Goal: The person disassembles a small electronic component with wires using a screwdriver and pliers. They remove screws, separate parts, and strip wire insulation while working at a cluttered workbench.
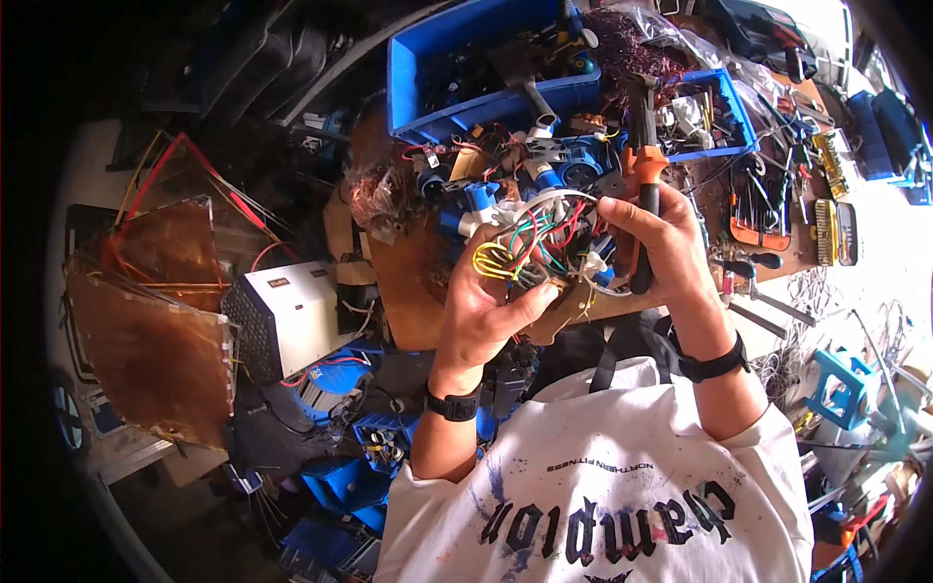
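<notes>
Wires (546, 236) near bench (413, 303) edge, blue bin (457, 124) bounding far side; thin, looped. Left hand (486, 316) grasps them; right hand (673, 241) clasps orange-handled tool (645, 165).

The desk (413, 296) is matt brown wood. The bin (437, 128) at its far edge is smooth blue plastic. The wires (496, 260) above its near edge have smooth plastic insulation. The hand tool (645, 163) combines dark metal with orange-and-black plastic.

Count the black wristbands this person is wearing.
2: one black wristband at the wrist of the left hand, another black wristband at that of the right hand. Both show clearly.
</notes>
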The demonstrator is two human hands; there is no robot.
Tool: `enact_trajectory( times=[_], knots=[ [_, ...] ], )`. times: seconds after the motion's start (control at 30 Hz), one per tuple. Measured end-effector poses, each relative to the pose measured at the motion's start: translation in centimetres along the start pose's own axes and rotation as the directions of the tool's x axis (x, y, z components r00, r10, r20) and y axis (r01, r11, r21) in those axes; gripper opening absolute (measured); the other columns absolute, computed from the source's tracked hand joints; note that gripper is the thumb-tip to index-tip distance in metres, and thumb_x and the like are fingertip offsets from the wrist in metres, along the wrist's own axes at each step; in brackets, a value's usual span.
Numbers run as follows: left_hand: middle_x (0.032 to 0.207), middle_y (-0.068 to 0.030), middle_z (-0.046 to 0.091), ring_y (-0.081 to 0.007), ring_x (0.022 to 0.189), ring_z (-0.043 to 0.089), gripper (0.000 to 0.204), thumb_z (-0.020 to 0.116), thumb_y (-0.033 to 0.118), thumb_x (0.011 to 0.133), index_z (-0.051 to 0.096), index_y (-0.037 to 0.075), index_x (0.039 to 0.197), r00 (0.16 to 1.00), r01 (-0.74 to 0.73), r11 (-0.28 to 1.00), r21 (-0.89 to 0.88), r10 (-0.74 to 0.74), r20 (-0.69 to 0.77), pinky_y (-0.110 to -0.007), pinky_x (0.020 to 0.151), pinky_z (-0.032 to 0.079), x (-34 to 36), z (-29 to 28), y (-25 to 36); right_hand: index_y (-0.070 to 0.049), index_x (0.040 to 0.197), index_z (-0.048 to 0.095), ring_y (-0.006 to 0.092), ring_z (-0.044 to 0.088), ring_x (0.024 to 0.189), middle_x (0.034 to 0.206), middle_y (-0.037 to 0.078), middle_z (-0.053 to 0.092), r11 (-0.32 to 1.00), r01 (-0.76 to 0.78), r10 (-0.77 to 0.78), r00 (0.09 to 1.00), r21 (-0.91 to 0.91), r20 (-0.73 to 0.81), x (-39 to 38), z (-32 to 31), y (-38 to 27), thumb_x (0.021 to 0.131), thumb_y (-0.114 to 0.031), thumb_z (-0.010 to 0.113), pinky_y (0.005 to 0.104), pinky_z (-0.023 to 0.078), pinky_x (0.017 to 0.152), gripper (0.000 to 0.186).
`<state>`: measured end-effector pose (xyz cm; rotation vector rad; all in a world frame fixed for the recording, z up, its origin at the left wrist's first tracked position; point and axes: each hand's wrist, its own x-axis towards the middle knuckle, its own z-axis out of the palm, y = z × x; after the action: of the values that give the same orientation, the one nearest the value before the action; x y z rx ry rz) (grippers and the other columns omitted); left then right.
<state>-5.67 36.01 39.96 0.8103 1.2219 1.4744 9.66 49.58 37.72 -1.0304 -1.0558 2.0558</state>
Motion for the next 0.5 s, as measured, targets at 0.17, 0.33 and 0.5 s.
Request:
enact_trajectory(
  times=[0.17,0.33,0.5],
  knots=[
    [0.116,-0.0085,0.06,-0.0143,0.105,0.059,0.049,0.069,-0.004,0.081,0.046,0.001,0.124,0.999,0.036,0.999,-0.029,-0.036,0.0,-0.032,0.096,0.047,0.4,0.2,0.1,-0.009,0.079,0.06,0.0042,0.049,0.049,0.066,-0.003,0.056,1.0,-0.018,0.019,1.0,-0.023,0.02,0.3,-0.8,-0.2,0.08,-0.015,0.077,0.0198,0.036,0.043,0.018],
    [0.114,-0.0077,0.062,-0.0125,0.103,0.059,0.046,0.069,-0.003,0.081,0.048,0.001,0.121,1.0,0.03,0.999,0.012,-0.03,-0.008,-0.03,0.094,0.047,0.9,0.7,0.3,-0.007,0.082,0.061,0.0071,0.053,0.043,0.069,0.001,0.061,0.996,0.026,-0.027,1.0,-0.09,-0.001,0.6,-1.4,0.0,0.08,-0.014,0.076,0.0199,0.039,0.036,0.017],
    [0.11,-0.0066,0.062,-0.0109,0.1,0.059,0.046,0.072,0.002,0.079,0.048,0.001,0.118,0.998,0.007,0.984,0.178,0.005,-0.066,-0.028,0.091,0.047,1.0,0.8,-0.5,-0.009,0.082,0.061,0.0051,0.052,0.058,0.068,-0.003,0.056,0.991,-0.093,0.094,0.996,-0.091,0.004,0.3,-1.6,-0.5,0.08,-0.016,0.077,0.0206,0.04,0.05,0.017]
  ],
)
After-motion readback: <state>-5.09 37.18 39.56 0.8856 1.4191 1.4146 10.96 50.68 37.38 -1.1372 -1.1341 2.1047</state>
